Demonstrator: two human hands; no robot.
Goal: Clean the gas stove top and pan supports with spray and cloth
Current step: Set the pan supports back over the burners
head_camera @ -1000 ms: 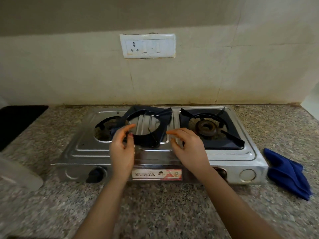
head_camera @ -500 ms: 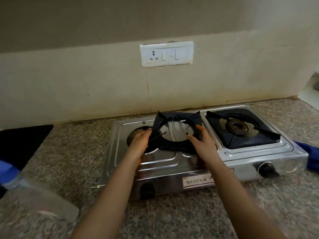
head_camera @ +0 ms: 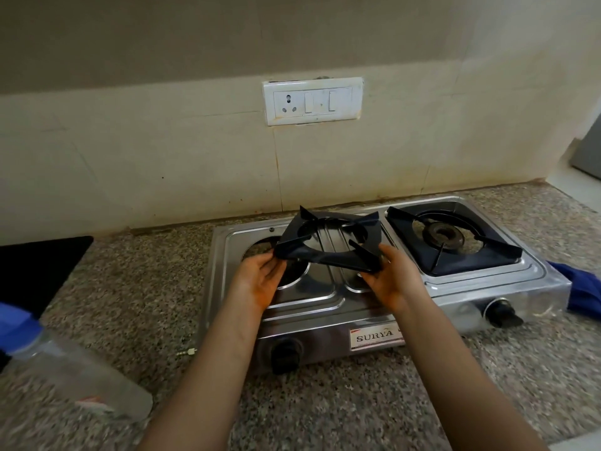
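Note:
A steel two-burner gas stove stands on the speckled counter. Both my hands hold a black square pan support lifted above the stove's left half: my left hand grips its near left corner, my right hand its near right corner. The open left burner well shows partly below it. A second pan support sits in place over the right burner. A clear spray bottle with a blue cap lies at the lower left. A blue cloth rests to the right of the stove.
The granite counter runs left and in front of the stove. A black surface lies at the far left. A white socket and switch plate is on the tiled wall behind. Two black knobs face forward.
Both hands closed on the left pan support and raised it off the stove top. The view swung left, bringing the spray bottle into sight and pushing the blue cloth to the right edge.

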